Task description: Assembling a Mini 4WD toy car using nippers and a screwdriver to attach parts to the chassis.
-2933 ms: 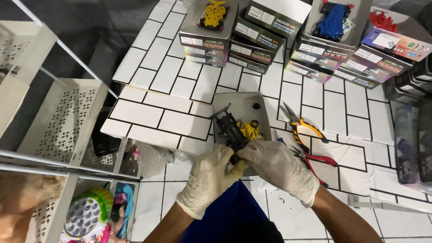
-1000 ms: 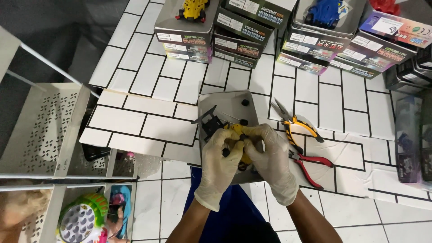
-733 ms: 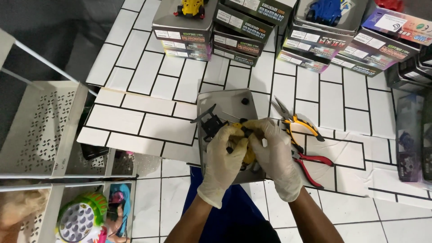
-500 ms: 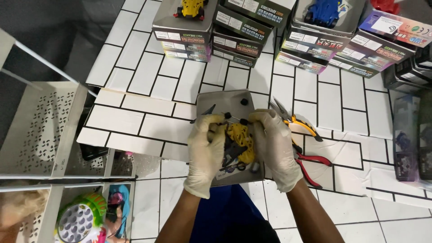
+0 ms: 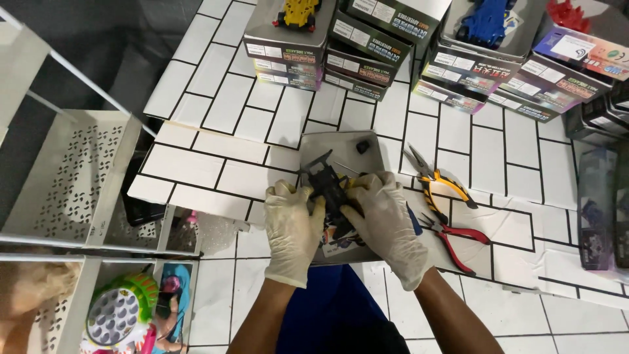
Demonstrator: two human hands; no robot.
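Both gloved hands grasp a black toy car frame [image 5: 329, 189] over a grey tray [image 5: 341, 147] on the tiled tabletop [image 5: 216, 164]. The left hand [image 5: 293, 231] clasps its near-left side, the right hand [image 5: 388, 223] its right; its long axis runs far-left to near-right between them.

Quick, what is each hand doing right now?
Left hand: closed on the left side of the black toy car chassis.
Right hand: closed on the same chassis from the right.

Matt black plastic chassis [image 5: 331, 190]; glossy white tile table [image 5: 216, 118].
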